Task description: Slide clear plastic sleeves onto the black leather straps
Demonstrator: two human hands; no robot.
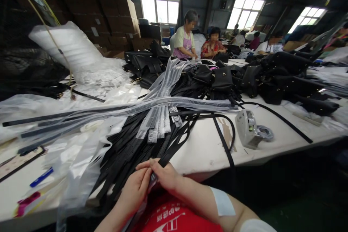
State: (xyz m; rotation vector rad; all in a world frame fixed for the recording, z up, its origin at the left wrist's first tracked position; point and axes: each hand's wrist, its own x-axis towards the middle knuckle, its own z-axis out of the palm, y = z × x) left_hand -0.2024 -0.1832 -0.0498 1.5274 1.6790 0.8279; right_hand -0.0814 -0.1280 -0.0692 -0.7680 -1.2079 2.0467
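My right hand (166, 175) is closed around a long black strap (174, 152), which runs up and away over the table. Close against it, my left hand (136, 188) is pinched shut at the strap's near end, where clear plastic sleeve material (152, 180) shows between the hands. How far the strap sits inside the plastic is hidden by my fingers. Just beyond lies a thick pile of black straps (136, 141). Across that pile rest clear plastic sleeves (163, 116), and some lying lengthwise have dark straps inside.
A tape dispenser (246, 128) stands on the white table (195, 156) at right. Black bags (223, 78) are heaped behind. At left are plastic bags (81, 61), a blue object (41, 177) and a phone-like object (21, 163). Co-workers (186, 40) work across the table.
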